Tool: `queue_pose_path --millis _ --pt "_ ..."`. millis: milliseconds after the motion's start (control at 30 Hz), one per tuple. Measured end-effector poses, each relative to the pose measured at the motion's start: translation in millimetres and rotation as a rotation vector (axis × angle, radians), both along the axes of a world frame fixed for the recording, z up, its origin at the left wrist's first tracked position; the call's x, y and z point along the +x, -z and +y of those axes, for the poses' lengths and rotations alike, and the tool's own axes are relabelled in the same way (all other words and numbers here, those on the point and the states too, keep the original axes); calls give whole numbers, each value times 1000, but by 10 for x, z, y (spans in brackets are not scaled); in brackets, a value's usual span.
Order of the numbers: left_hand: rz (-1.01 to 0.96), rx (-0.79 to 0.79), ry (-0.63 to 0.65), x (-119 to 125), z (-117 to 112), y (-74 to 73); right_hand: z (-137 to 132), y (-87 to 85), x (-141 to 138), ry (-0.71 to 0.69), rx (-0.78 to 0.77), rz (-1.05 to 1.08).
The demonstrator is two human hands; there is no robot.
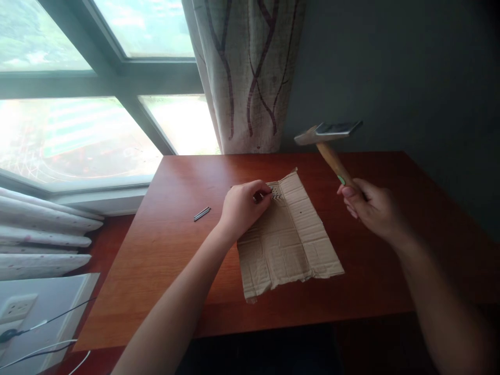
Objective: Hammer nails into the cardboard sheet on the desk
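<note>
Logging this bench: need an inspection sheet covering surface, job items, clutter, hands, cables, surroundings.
Surface: reddish-brown table.
Job items: creased cardboard, dark marks near its far end; hammer raised above the table.
Clutter: loose metal rods left of the cardboard.
Hands: right hand grips the hammer's handle; left hand at the cardboard's far end, grip unclear.
Cables: black and white cables near the socket.
Surroundings: window, curtains, dark wall.

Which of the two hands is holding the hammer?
The right hand: it grips the wooden-handled hammer up in the air, while the left hand is down at the cardboard.
</note>
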State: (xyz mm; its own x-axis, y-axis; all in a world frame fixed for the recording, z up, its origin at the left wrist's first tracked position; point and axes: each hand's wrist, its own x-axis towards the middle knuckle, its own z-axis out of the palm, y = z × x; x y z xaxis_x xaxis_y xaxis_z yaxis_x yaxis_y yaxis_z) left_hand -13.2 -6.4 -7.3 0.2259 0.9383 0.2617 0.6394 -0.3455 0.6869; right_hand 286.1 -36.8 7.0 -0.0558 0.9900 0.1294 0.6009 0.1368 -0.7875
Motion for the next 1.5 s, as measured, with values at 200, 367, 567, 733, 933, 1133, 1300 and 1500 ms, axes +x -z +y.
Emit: queue_pose_path --millis 200,367,567,733,933,1133,1300,1500 --pt "-1 -8 2 4 -8 -18 -105 -634 37 -184 -111 -493" --pt "-4 -23 1 3 -10 -22 -81 -753 -5 -235 -112 -639" --pt "-9 -26 1 4 -8 -30 -98 -807 -53 -238 -67 -644" --pt "4 -27 -4 10 -7 -33 -92 -808 -102 -257 -94 -648" --pt "-12 -30 4 11 7 -16 -85 -793 -99 -230 -81 -627" --pt "17 -38 0 7 5 -29 -81 -729 -106 -255 -56 -570" --pt "16 -41 3 10 -6 -34 -97 -700 -116 -227 -58 -547" --pt "24 -44 12 8 6 -33 -101 -647 -110 -238 -87 -547"
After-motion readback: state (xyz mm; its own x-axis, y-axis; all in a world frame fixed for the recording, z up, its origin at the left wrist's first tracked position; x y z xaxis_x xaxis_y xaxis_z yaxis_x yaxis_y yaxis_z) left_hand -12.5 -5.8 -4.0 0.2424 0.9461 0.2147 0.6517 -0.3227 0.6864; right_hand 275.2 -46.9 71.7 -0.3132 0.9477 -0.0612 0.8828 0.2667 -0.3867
